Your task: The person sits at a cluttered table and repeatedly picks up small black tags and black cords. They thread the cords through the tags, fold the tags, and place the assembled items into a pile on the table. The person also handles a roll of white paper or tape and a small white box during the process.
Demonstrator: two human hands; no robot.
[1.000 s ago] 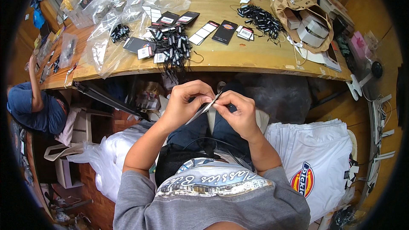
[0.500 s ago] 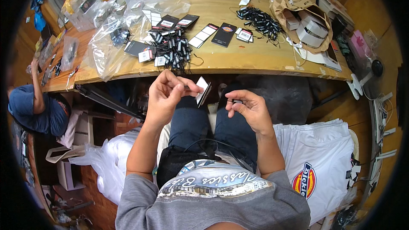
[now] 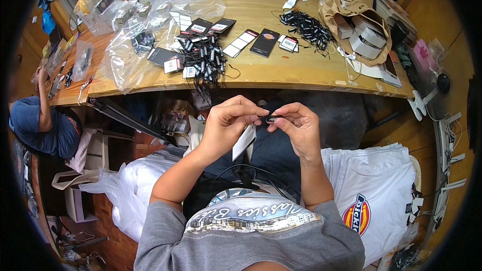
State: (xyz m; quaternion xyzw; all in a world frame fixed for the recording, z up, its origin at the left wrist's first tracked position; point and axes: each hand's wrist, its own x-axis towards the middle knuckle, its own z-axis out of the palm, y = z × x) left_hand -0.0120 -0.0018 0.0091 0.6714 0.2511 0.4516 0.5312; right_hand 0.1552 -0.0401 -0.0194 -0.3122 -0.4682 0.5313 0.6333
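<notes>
Clock positions run from the hands: the wooden table (image 3: 311, 73) fills twelve o'clock, its front edge standing between the hands and everything laid on top. A co-worker (image 3: 42, 125) in dark blue is at nine, well apart. White shirts (image 3: 381, 183) lie stacked at four and white plastic (image 3: 135, 190) bunches at eight; the folds of either could swallow a dropped piece. At ten, clear film (image 3: 118, 73) spreads beside the piles, where a reaching wrist could snag it. A brown bag (image 3: 329, 5) of boxes (image 3: 369, 40) sits at one. A heap of black cords (image 3: 203, 62) near eleven spills over the table edge, and a careless brush could drag part of it off; loose tags (image 3: 262, 42) lie at twelve. The left hand (image 3: 232, 123) and right hand (image 3: 301, 128) meet above dark trousers (image 3: 273, 150), fingertips nearly touching. A white tag (image 3: 243, 143) hangs slanted just below the left hand; the fingers hide how it is held. Between the hands is a black clip (image 3: 271, 119), the right thumb and forefinger clamped on it, the left pair closed at its other end. Should either pinch slacken, it could drop unseen against the trousers; an uneven push could make it skid.
</notes>
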